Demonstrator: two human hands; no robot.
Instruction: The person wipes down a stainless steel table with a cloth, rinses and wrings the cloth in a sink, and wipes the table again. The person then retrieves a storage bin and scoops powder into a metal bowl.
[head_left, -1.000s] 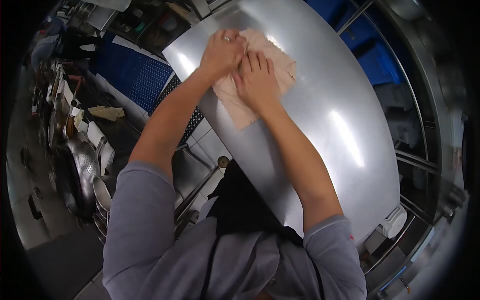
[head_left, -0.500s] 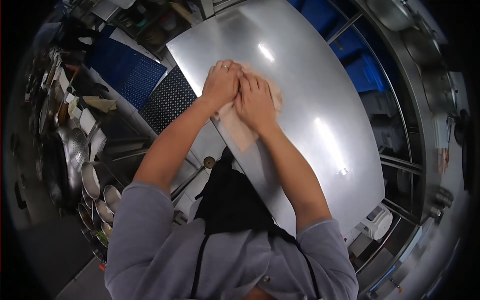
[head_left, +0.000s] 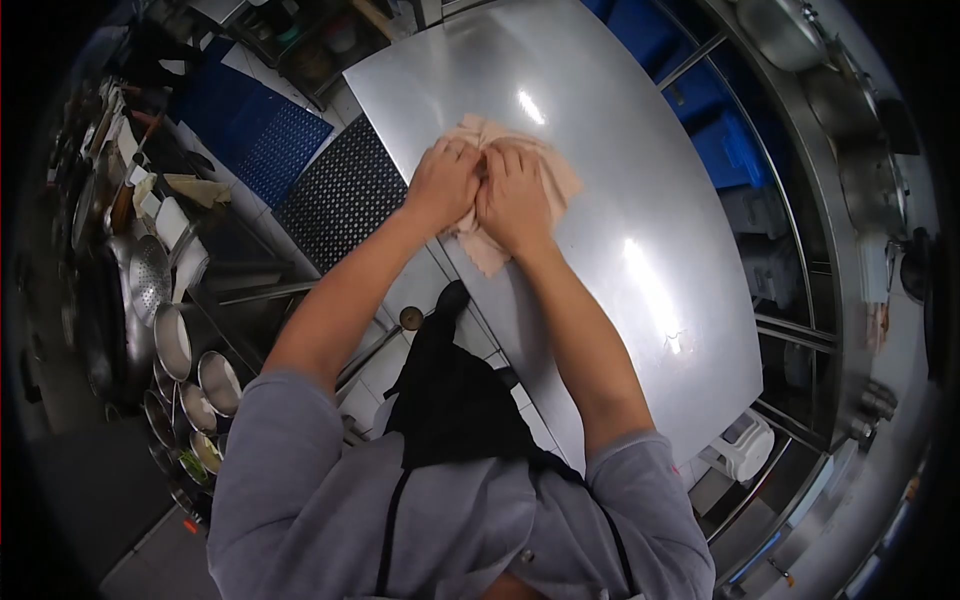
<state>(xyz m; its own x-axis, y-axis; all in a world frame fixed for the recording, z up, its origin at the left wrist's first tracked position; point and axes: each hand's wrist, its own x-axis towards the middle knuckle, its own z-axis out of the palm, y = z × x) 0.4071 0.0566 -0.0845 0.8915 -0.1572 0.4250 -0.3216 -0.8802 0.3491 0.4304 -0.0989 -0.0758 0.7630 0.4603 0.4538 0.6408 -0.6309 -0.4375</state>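
Note:
A peach-coloured cloth (head_left: 562, 184) lies crumpled on the steel table (head_left: 640, 170), close to its left edge. My left hand (head_left: 444, 186) presses on the cloth's left part with curled fingers. Beside it, almost touching, my right hand (head_left: 514, 198) grips the middle of the same cloth, its fingers bent into the folds. One corner of the cloth sticks out toward me below the hands. Both palms and the cloth under them are hidden.
Blue bins (head_left: 725, 150) stand on a rack along the right. To the left are a perforated ladle (head_left: 150, 280) and several metal pots (head_left: 218, 384). A black mat (head_left: 340, 195) and a blue mat (head_left: 250, 130) cover the floor. A white container (head_left: 745, 448) sits below the table's near right corner.
The cloth's right side has spread further out, and its near corner has drawn in under my hands. Both hands stay on it, and the view has shifted slightly.

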